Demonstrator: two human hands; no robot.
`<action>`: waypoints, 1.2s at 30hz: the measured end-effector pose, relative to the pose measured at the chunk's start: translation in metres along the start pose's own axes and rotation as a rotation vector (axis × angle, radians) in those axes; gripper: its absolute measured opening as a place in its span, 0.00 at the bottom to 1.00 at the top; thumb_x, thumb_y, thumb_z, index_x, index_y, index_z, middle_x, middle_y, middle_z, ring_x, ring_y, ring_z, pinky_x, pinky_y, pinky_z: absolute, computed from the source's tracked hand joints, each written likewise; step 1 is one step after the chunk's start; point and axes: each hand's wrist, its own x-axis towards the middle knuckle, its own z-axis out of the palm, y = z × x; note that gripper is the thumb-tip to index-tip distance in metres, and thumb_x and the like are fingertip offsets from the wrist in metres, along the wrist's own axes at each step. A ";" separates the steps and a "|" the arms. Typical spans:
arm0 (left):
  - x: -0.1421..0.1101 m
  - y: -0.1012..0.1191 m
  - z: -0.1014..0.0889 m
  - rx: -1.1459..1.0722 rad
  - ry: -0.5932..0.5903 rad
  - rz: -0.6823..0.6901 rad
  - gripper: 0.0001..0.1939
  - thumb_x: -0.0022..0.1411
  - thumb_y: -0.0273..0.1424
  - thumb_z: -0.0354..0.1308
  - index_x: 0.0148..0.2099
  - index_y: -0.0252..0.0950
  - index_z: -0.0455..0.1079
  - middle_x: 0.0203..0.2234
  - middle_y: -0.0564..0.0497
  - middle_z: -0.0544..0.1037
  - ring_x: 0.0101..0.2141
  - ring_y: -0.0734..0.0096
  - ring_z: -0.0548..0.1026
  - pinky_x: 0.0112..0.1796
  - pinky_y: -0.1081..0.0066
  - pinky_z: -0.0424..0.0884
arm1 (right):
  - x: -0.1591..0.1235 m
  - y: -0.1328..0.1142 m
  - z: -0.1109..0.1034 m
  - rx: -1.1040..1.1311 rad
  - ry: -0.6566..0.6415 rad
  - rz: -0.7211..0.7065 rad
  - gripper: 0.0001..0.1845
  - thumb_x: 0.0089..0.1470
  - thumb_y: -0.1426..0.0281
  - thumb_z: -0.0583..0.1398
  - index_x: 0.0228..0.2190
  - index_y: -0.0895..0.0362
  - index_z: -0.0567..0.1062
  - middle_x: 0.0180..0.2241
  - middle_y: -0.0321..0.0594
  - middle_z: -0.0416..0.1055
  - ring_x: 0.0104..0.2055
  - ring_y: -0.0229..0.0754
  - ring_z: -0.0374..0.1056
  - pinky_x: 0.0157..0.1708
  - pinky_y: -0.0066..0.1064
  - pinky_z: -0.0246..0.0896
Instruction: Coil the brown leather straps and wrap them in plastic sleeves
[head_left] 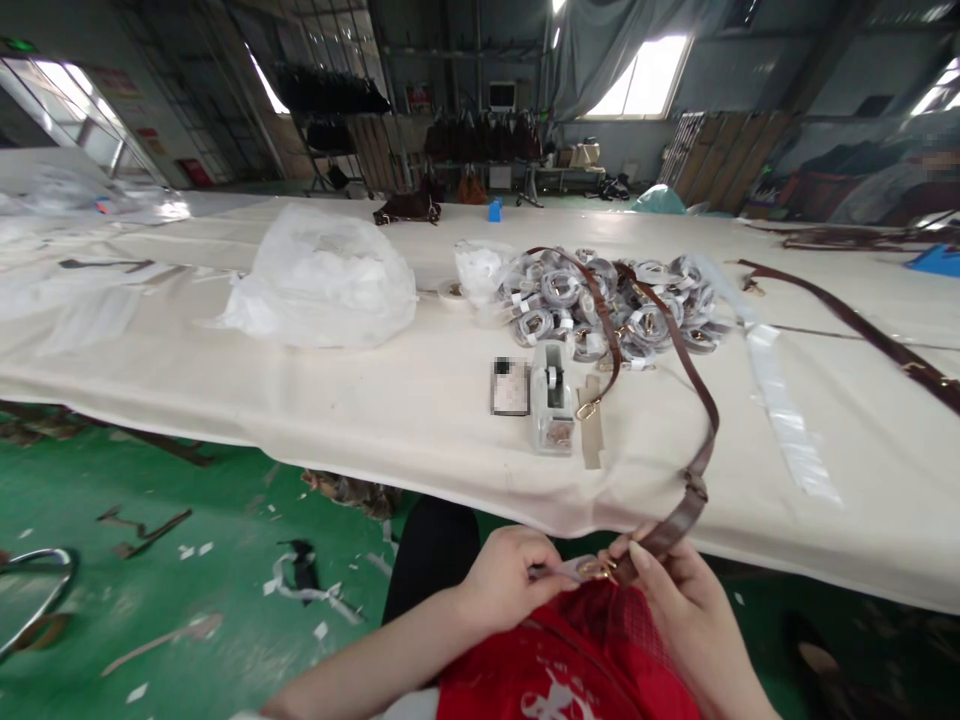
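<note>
Low in the head view, at the table's front edge, my right hand (679, 590) grips the end of a brown leather strap (701, 400). This strap runs up over the table to a pile of bundled straps (562, 290). My left hand (514, 575) is closed on a pale, thin strip (574, 568), probably plastic. Between the two hands shows a gold-coloured metal clasp (598, 570), partly hidden by fingers. A second brown strap (600, 310) lies over the pile, its gold hook near the tape dispenser (553, 400).
A large white plastic bag (322, 280) lies left of the pile. Beside the dispenser is a small blurred-out item (510, 388). Clear plastic sleeves (787, 420) and another brown strap (862, 320) lie at the right. Scraps litter the green floor (247, 560).
</note>
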 end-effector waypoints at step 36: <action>-0.003 0.000 -0.014 -0.174 -0.252 -0.105 0.30 0.69 0.51 0.42 0.23 0.35 0.60 0.17 0.56 0.64 0.21 0.77 0.63 0.25 0.77 0.57 | 0.022 0.029 0.004 0.154 0.098 0.133 0.22 0.48 0.48 0.66 0.37 0.52 0.83 0.38 0.43 0.81 0.43 0.50 0.75 0.45 0.41 0.71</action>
